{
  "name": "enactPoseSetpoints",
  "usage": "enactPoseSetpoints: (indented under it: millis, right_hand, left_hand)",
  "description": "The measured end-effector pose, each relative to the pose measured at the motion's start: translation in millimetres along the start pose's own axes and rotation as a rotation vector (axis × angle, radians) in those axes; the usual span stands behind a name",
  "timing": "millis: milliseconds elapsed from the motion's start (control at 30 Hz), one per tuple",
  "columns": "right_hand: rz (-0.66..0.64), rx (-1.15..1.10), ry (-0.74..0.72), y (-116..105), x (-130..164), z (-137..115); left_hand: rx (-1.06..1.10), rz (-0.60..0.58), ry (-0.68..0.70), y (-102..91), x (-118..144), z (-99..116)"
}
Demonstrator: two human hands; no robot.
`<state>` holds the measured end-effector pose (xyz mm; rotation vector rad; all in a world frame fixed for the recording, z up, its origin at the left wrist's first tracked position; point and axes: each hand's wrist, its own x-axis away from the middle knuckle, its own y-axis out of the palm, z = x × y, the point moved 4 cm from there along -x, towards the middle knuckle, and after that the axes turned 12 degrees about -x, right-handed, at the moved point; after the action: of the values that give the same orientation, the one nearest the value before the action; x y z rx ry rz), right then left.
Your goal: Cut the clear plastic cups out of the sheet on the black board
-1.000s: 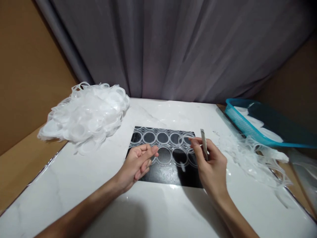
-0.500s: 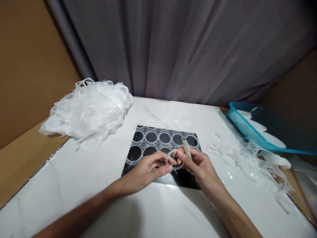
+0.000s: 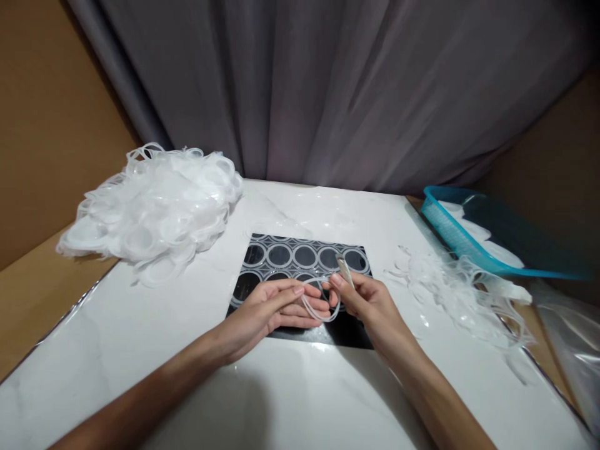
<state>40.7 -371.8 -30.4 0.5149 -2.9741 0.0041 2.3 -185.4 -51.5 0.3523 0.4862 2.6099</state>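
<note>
A: What is the biggest thing there?

B: A grey curtain (image 3: pixel 300 94), then the white desk (image 3: pixel 117 325) in front of it. A big pile of white rings (image 3: pixel 159 212) sits at the left, and a blue basket (image 3: pixel 445 228) (with white round things inside) at the right. Some see-through scraps (image 3: pixel 462 300) lie near the basket. A black sheet (image 3: pixel 347 334) with circles on it lies in the middle.

A: And the hands?

B: The left hand (image 3: pixel 262 306) has its fingers stretched out under a thin clear ring (image 3: pixel 324 319). It's hard to tell if its thumb pinches the ring. The right hand (image 3: pixel 368 300) has fingers curled shut around a little narrow tool (image 3: pixel 344 269), with its fingertips at the ring's edge.

A: Which step is this?

B: It looks like both hands are working on one ring, above the sheet. That seems to call for a soft, steady hold, with the tool's tip kept off the fingers.
</note>
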Motion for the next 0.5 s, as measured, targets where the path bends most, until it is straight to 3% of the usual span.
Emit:
enactPoseSetpoints:
  millis: [267, 500]
  right_hand:
    - [0.011, -0.102, 0.038, -1.6, 1.2, 3.7]
    - [0.023, -0.052, 0.004, -0.8, 1.4, -1.8]
  left_hand:
    - [-0.018, 0.079, -0.038, -7.7, -1.2, -5.4]
    - [-0.015, 0.092, -0.051, -9.9, -2.2, -4.2]
